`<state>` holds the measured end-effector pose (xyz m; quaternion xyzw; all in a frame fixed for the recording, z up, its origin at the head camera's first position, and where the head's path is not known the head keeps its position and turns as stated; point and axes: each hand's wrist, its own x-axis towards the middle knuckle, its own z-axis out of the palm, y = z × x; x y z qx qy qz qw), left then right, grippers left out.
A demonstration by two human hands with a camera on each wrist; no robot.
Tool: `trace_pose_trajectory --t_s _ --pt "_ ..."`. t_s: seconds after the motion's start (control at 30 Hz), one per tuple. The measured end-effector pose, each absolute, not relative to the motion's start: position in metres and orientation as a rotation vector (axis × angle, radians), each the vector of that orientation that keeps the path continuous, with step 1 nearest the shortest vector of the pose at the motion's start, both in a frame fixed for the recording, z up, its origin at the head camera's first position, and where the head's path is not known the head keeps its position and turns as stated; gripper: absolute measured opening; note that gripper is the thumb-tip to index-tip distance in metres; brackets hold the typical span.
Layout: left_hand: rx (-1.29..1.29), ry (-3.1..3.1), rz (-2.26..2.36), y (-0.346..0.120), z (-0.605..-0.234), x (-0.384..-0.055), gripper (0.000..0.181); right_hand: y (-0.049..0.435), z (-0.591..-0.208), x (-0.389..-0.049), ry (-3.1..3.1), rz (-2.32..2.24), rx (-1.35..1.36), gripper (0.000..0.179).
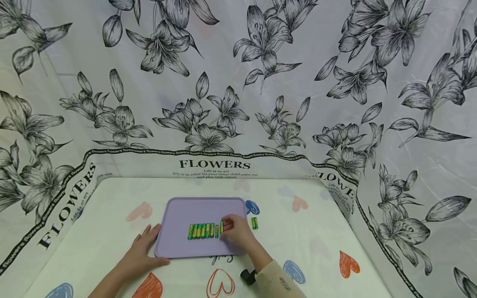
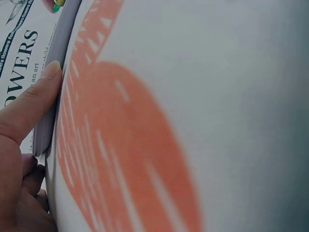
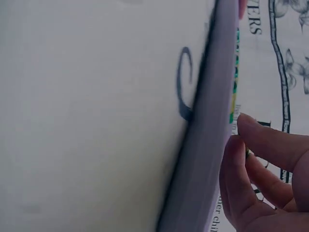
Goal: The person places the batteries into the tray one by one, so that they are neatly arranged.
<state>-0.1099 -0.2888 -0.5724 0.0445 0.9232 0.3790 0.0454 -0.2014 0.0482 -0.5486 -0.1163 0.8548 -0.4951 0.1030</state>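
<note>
A lilac tray lies on the table with a row of several green-and-yellow batteries standing side by side across its middle. At the right end of this row, my right hand pinches one more battery between thumb and fingers. In the right wrist view, the fingers mostly hide that battery. My left hand rests at the tray's lower left corner, its fingers spread along the side and its thumb touching the front edge. The left wrist view shows the thumb against the tray rim.
Two more batteries lie on the tablecloth right of the tray. A small black object is by the right sleeve. The pale cloth has printed hearts. Flower-printed curtains surround the table at the back and sides.
</note>
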Motion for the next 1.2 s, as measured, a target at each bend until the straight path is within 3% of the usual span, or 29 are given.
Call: trace_pose_trajectory --t_s 1.2 --pt "0.138 2.826 1.170 -0.288 -0.570 -0.109 0.124 0.045 -0.547 -0.192 2.589 -1.322 -0.375 0.049"
